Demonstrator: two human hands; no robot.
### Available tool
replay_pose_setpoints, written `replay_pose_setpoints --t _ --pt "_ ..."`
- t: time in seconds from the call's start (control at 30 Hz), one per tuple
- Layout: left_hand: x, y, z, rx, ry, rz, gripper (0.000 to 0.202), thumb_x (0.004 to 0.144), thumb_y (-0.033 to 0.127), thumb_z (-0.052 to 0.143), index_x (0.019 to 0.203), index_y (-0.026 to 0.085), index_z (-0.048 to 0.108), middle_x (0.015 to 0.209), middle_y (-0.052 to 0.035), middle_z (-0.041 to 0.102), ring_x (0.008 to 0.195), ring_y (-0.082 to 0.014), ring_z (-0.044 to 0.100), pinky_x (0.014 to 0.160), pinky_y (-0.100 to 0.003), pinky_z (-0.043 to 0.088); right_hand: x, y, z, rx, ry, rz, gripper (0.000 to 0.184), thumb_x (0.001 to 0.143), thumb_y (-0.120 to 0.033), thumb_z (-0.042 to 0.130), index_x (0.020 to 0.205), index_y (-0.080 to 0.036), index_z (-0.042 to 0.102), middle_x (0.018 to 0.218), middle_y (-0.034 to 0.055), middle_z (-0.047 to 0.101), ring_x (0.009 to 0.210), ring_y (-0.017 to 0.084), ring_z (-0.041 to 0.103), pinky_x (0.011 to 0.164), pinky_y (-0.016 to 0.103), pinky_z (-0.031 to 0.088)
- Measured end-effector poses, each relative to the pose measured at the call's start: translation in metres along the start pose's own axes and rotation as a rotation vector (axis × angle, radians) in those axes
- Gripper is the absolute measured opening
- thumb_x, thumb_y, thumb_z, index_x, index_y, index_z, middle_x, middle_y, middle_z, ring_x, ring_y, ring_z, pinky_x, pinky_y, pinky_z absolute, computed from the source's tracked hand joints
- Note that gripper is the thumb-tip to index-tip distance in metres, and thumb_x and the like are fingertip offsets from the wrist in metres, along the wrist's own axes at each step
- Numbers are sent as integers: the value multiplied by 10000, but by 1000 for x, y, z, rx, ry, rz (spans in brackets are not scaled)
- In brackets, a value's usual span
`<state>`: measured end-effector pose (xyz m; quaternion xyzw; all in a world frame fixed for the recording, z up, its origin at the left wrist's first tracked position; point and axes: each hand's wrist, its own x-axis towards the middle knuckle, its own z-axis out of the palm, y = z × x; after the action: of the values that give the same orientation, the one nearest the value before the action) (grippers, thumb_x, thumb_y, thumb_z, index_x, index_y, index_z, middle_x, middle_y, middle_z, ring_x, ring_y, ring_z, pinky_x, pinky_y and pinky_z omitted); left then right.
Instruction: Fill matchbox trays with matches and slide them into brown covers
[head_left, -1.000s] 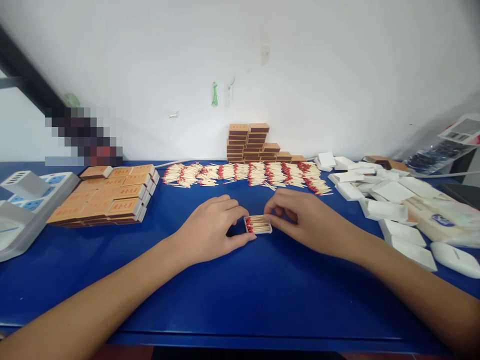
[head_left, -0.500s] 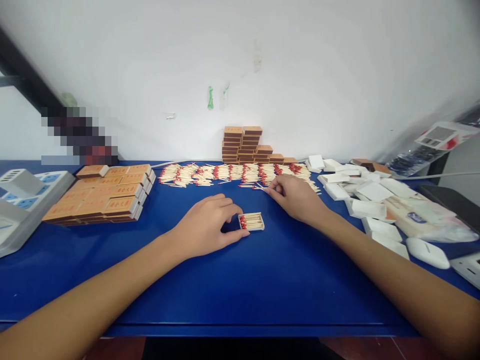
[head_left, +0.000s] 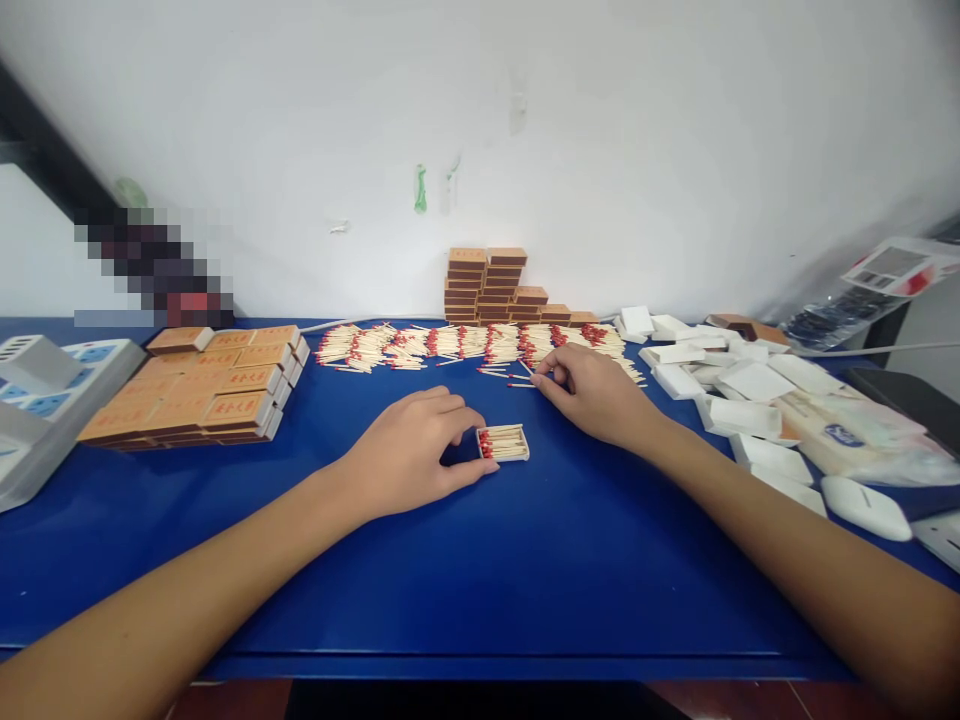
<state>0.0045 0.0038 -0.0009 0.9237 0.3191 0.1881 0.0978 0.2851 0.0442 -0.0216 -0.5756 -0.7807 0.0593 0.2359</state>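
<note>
My left hand (head_left: 412, 452) grips the left end of a small white matchbox tray (head_left: 527, 455) between thumb and forefinger. The tray lies flat on the blue table, partly filled with red-headed matches (head_left: 506, 441), heads toward my left hand. Farther back, my right hand (head_left: 589, 393) is closed in a pinch at the front edge of a long row of loose matches (head_left: 472, 343). A match (head_left: 527, 369) shows at its fingertips, and a couple of others lie just left of them; the pinch itself is partly hidden.
Closed orange matchboxes (head_left: 202, 382) are stacked at the left, beside a power strip (head_left: 112, 365). More matchboxes (head_left: 480, 285) stand piled against the wall. White empty trays (head_left: 739, 418) lie heaped at the right, near a plastic packet (head_left: 862, 430) and a white rounded case (head_left: 866, 507).
My right hand has shifted very slightly while staying at the matches, and the matches by its fingertips lie a little differently. The left hand and the tray stay put.
</note>
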Motion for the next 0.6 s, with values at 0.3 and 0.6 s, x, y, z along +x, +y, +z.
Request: replay_pose_setpoints --t 0.3,0.6 --pt "0 1 -1 5 0 -4 301 965 441 783 1104 177 746 841 -12 655 870 -223 613 787 -363 492 -3 -1 -3 109 -21 -76 158 978 -369 639 952 -217 669 858 49 637 733 209 566 679 338 398" --pt "-1 0 0 16 9 9 303 965 440 785 1110 177 748 842 -14 653 868 -225 614 783 -356 484 -7 1 -5 134 -89 -120 171 1022 -332 591 899 -221 634 916 73 660 767 216 602 704 343 442"
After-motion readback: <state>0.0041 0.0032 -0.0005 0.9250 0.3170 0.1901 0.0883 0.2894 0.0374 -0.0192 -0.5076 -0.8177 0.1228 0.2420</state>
